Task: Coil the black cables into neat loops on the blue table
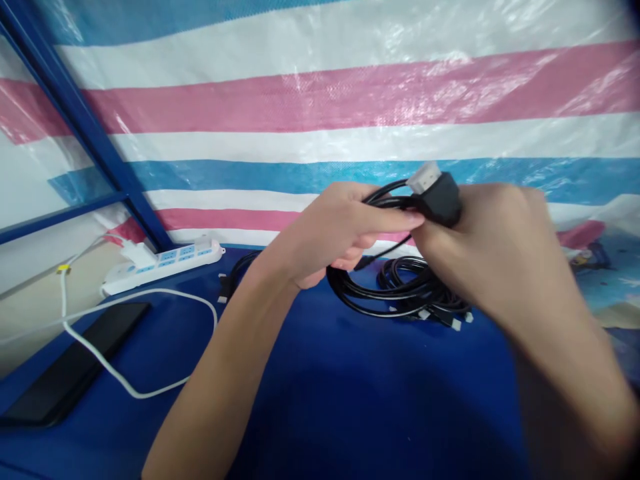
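Note:
A coiled black cable (pixel 350 291) hangs from my left hand (pixel 337 230), whose fingers are closed round the loops. At the top of the loops a black plug (pixel 440 200) with a pale grey end points up and left. My right hand (pixel 493 240) is closed against the plug's right side, with its thumb near my left thumb. Motion blurs the right hand, and its inner fingers are hidden. Behind and below the hands, several more black cables (pixel 453 303) lie coiled on the blue table (pixel 380 380), their plugs with pale ends facing forward.
A white power strip (pixel 167 265) with a charger plugged in stands at the back left. Its white cord (pixel 127 387) loops over a flat black device (pixel 85 360). Another black cable (pixel 233 277) lies behind my left forearm. A striped sheet (pixel 300 100) hangs behind the table.

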`<action>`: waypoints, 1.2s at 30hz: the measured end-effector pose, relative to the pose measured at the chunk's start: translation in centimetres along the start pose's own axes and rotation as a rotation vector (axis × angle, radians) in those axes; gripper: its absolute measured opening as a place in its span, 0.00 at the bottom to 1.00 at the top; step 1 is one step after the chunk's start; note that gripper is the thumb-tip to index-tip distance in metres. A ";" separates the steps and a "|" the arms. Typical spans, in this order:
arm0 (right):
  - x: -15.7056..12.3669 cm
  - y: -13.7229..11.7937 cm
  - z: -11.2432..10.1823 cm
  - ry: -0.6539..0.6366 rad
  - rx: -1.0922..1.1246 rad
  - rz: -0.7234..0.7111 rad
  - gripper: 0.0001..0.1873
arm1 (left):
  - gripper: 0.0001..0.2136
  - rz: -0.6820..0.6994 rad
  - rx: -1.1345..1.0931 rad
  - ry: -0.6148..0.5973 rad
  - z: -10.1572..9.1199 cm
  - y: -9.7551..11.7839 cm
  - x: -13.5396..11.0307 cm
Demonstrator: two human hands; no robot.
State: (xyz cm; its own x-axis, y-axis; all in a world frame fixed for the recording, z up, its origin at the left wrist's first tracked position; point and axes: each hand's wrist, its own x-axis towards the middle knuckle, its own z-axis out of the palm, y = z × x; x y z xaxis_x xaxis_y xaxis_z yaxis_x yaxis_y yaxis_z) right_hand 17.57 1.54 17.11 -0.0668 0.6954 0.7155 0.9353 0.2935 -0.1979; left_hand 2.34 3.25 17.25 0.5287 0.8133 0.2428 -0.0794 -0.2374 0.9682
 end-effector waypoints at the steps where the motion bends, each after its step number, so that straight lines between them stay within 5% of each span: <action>1: 0.0 0.1 0.3 0.091 -0.081 0.015 0.07 | 0.13 0.015 -0.013 0.021 0.2 0.0 0.1; 2: 0.1 0.2 0.5 0.170 -0.113 0.010 0.04 | 0.14 0.023 -0.016 0.031 0.2 0.0 0.0; 4: 0.1 0.4 0.9 0.222 -0.002 -0.058 0.14 | 0.14 0.011 0.015 -0.002 0.2 0.3 -0.3; 10: -0.1 0.4 1.1 -0.267 0.708 -0.161 0.11 | 0.06 -0.048 0.233 -0.109 -1.1 1.2 -1.5; 15: -0.1 0.3 1.5 -0.333 0.690 -0.282 0.13 | 0.05 -0.033 0.442 -0.047 -0.9 1.5 -1.7; 18: -0.1 0.8 1.5 -0.232 0.532 -0.364 0.10 | 0.08 0.052 0.430 -0.010 0.5 1.3 -1.3; 23: -0.1 0.6 0.6 -0.078 0.513 -0.157 0.16 | 0.14 0.276 0.321 0.269 2.7 0.7 -0.2; 30: 0.3 0.2 0.8 -0.162 1.146 0.160 0.03 | 0.16 0.482 -0.045 0.552 1.3 0.6 0.0; 33: 0.3 0.6 0.8 -0.118 1.286 0.220 0.06 | 0.14 0.449 -0.123 0.406 1.0 1.0 -0.3; 36: 0.0 1.7 -0.3 0.018 1.005 0.151 0.05 | 0.10 0.280 -0.202 0.200 1.5 1.1 -0.8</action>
State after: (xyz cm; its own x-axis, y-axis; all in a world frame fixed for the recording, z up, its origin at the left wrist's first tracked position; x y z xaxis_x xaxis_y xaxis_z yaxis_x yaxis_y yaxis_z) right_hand 19.24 1.82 17.04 0.0408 0.7632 0.6449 0.2073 0.6250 -0.7526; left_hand 3.10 1.55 18.01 0.2895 0.8239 0.4872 -0.3725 -0.3719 0.8503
